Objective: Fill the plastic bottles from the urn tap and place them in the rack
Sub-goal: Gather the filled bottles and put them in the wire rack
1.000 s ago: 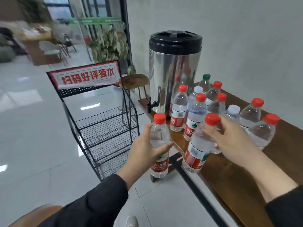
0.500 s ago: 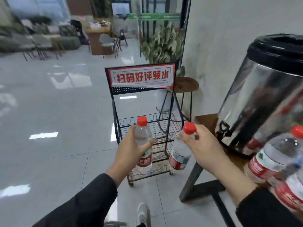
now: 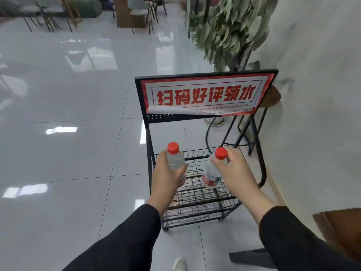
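The left hand [image 3: 166, 178] is wrapped around the ribbed clear body of a plastic bottle [image 3: 175, 163], fingers curled over its red-and-white label, holding it upright above the left side of the rack [image 3: 197, 192]. The right hand [image 3: 232, 171] pinches a second bottle [image 3: 212, 173] just below its cap; that bottle tilts with its base toward seven o'clock, over the rack's upper wire shelf. Both have glossy red screw caps. The rack is thin black wire mesh on a black tube frame, with a flat red-and-white sign [image 3: 205, 92] at twelve o'clock. At one o'clock stands a leafy plant [image 3: 234, 26] beside a round wooden stool [image 3: 271, 96]. The floor [image 3: 68, 133] is glossy pale tile.
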A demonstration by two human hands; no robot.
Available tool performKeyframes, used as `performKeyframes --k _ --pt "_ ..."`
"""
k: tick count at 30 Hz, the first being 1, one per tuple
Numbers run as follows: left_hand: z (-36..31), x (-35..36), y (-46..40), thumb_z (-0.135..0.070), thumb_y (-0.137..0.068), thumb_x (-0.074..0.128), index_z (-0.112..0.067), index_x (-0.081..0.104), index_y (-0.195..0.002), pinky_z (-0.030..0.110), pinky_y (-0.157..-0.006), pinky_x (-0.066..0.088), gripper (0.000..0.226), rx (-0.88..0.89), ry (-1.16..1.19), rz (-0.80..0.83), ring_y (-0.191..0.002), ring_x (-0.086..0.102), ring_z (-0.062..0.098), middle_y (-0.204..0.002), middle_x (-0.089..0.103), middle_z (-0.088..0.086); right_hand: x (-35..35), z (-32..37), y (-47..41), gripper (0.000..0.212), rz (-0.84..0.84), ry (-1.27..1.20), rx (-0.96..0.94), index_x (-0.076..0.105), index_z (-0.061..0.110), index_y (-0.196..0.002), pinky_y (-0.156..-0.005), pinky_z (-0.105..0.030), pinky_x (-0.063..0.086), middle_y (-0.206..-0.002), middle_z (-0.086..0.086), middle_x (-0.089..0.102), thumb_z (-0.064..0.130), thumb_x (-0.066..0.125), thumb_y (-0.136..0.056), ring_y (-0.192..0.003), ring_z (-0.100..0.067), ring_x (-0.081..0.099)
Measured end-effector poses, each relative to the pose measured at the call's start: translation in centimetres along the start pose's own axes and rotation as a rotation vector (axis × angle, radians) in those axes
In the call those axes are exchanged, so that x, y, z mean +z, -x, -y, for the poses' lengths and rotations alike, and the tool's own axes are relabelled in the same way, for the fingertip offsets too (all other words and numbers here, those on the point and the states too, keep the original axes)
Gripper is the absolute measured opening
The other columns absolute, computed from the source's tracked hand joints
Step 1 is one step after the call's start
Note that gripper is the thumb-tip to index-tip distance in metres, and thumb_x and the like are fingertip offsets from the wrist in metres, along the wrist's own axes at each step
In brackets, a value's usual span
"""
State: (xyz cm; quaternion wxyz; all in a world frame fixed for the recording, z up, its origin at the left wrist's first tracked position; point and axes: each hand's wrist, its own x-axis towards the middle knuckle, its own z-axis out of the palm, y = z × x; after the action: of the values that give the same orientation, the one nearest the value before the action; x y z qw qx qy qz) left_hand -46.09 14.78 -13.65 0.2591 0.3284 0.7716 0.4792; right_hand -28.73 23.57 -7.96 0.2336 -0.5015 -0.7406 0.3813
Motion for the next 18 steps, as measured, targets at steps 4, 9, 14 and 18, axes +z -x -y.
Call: performKeyframes --k 4,9,14,18 --pt "2.0 2.3 -5.5 -0.022 -0.086 0.081 -0.033 0.046 -0.13 0.008 -0.063 0.042 0.057 -0.108 0.057 -0.032 -0.091 0.063 0.004 -0.106 0.062 -0.011 3.4 -2.0 -7.0 0.013 0.089 -0.011 0.007 0.064 0.023 -0.104 -0.073 -0.013 0.034 -0.106 0.01 0.057 0.034 0.063 -0.097 -0.099 0.0 0.052" --pt "5.3 4.4 -10.7 -0.014 -0.092 0.073 -0.024 0.052 -0.119 0.003 -0.049 0.042 0.035 -0.233 0.135 -0.118 -0.08 0.061 0.006 -0.099 0.064 0.001 8.0 -5.0 -13.6 0.019 0.18 0.017 0.006 0.061 0.025 -0.111 -0.074 -0.013 0.036 -0.107 0.012 0.058 0.037 0.063 -0.097 -0.098 0.004 0.052" --pt "8.0 6.1 -14.5 -0.029 -0.093 0.072 -0.032 0.051 -0.114 0.007 -0.052 0.04 0.03 -0.276 0.11 -0.234 -0.084 0.061 0.005 -0.097 0.062 -0.007 11.9 -7.6 -17.6 0.02 0.21 0.085 -0.001 0.058 0.024 -0.113 -0.07 -0.009 0.034 -0.101 0.012 0.06 0.034 0.064 -0.097 -0.092 -0.002 0.053" --pt "9.1 7.6 -16.7 -0.023 -0.093 0.069 -0.025 0.054 -0.114 0.002 -0.045 0.038 0.026 -0.344 0.125 -0.265 -0.075 0.058 0.005 -0.099 0.063 0.001 14.5 -8.8 -19.5 0.023 0.256 0.104 0.025 0.057 0.023 -0.118 -0.07 -0.019 0.038 -0.101 0.009 0.06 0.033 0.062 -0.098 -0.095 -0.009 0.055"
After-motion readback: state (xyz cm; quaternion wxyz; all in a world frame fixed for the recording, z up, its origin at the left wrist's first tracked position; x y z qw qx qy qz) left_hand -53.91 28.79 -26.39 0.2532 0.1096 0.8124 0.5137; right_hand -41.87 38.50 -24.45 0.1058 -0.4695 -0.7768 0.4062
